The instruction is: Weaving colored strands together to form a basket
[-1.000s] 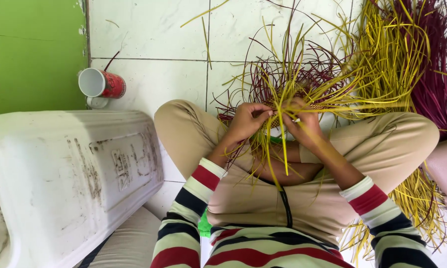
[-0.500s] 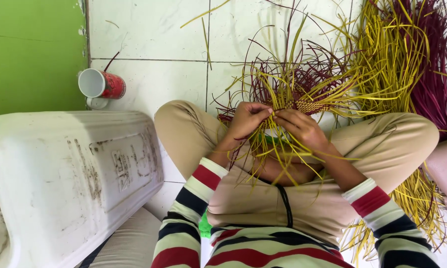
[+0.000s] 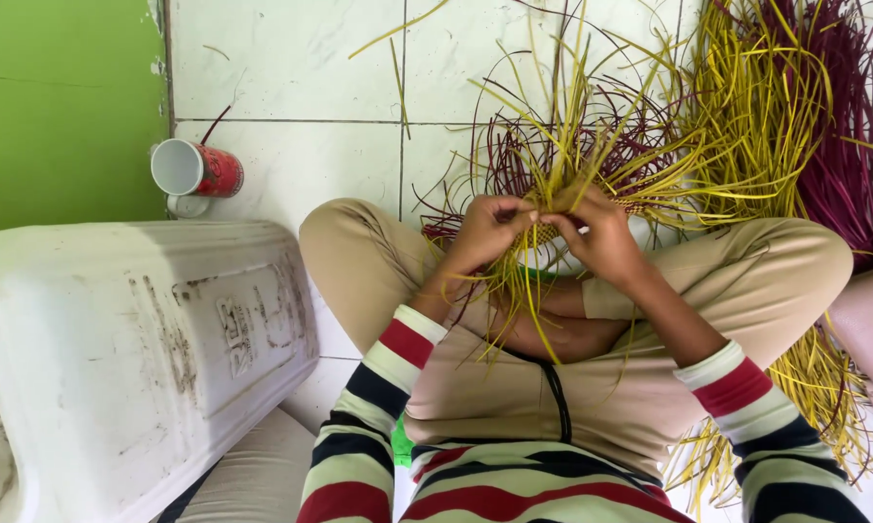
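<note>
Count: 1 red-and-white cup point(image 3: 196, 169) lying on its side on the tiled floor point(image 3: 291, 68), 1 white plastic jerrycan point(image 3: 126, 339), 2 hands (left hand point(image 3: 485, 230), right hand point(image 3: 599, 232)). 1 half-woven piece point(image 3: 553, 184) of yellow and maroon strips. Loose strips point(image 3: 776, 107) in yellow and maroon: too many to count.

Yellow and maroon strips point(image 3: 592, 145), upper centre: thin, smooth, slightly glossy, plastic-like. Floor tiles point(image 3: 291, 68): glazed white ceramic, scuffed. White container point(image 3: 136, 339), lower left: matt plastic, grimy. Trousers point(image 3: 359, 261): matt tan cloth. Wall point(image 3: 63, 107): matt green paint.
</note>
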